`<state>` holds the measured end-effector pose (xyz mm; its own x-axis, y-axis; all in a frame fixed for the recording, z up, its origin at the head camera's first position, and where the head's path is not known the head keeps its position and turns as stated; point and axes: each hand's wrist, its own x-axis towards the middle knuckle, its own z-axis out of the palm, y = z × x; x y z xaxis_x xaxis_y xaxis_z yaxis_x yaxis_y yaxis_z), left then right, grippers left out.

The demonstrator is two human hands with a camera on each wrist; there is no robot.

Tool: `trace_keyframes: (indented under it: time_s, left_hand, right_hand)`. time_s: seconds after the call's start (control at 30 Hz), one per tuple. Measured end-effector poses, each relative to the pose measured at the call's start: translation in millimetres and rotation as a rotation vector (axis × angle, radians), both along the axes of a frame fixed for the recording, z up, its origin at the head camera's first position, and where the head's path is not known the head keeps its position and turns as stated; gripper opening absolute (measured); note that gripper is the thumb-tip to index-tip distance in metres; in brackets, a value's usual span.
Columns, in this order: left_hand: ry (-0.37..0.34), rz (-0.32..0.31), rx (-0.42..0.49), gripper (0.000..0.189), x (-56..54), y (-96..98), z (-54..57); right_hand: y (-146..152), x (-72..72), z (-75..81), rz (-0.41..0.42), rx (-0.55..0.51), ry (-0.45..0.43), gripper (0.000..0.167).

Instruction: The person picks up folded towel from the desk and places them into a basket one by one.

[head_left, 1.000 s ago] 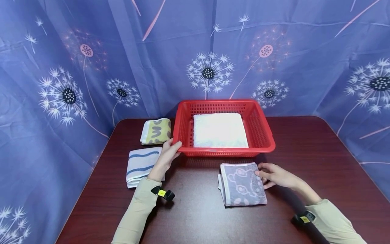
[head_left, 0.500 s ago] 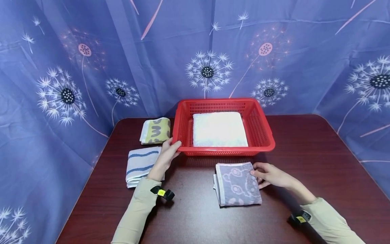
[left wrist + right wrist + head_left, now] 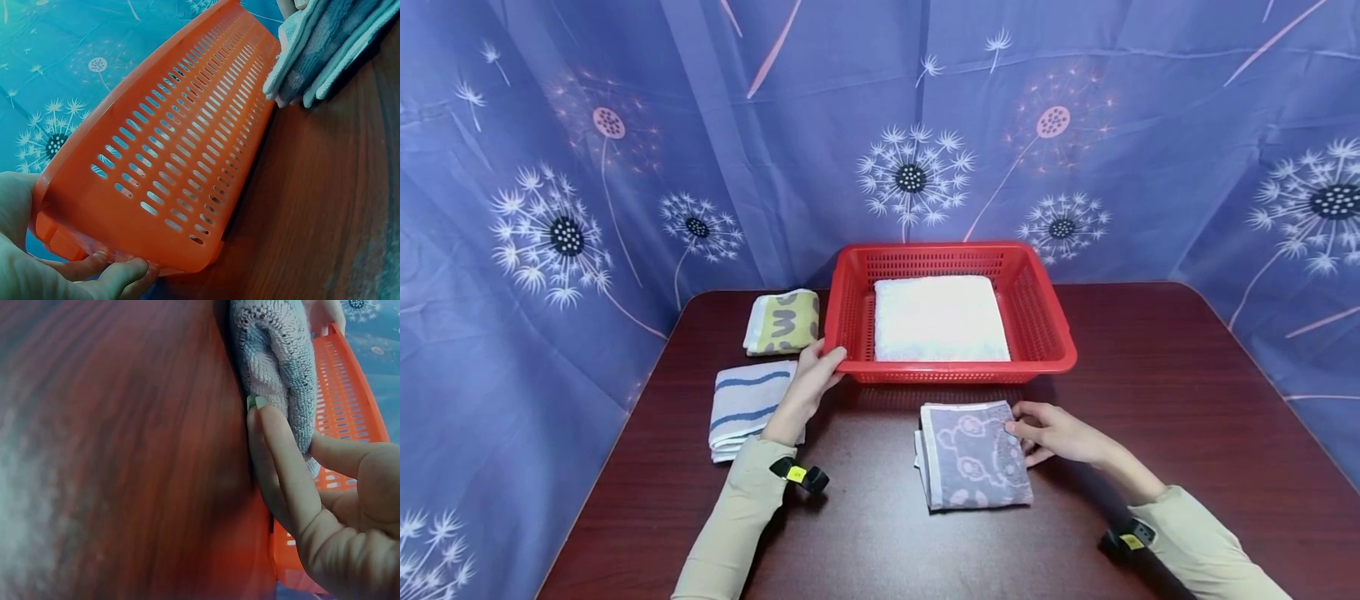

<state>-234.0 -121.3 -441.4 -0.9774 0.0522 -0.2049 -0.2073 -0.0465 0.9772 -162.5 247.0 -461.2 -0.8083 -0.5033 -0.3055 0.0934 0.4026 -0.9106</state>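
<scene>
A red plastic basket [image 3: 955, 368] stands at the back of the table with a folded white towel [image 3: 940, 321] inside. My left hand [image 3: 808, 383] grips its front left corner, thumb on the rim; in the left wrist view the fingers [image 3: 128, 275] curl round the corner. A folded grey towel [image 3: 973, 458] with pink bear outlines lies in front of the basket. At its right edge my right hand [image 3: 1060, 433] pinches it, the thumb over the top. The right wrist view shows the fingertips [image 3: 262, 415] low against the towel's folded side.
Left of the basket lie a folded yellow towel [image 3: 786, 323] with grey shapes and a white towel [image 3: 748, 404] with blue stripes, partly behind the left forearm. A blue dandelion curtain [image 3: 790, 167] hangs behind the dark wooden table [image 3: 1150, 367].
The grey towel has slid left along the table together with my right hand. My left hand and the basket have stayed in place.
</scene>
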Motion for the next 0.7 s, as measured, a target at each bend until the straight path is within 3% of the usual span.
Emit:
trace_keyframes:
  time_s: [0.7]
  left_hand:
    - [-0.024,-0.032,0.037,0.044,0.0,-2.9,0.4]
  right_hand:
    - [-21.4,7.3,-1.6,-0.063,0.011,0.042,0.031]
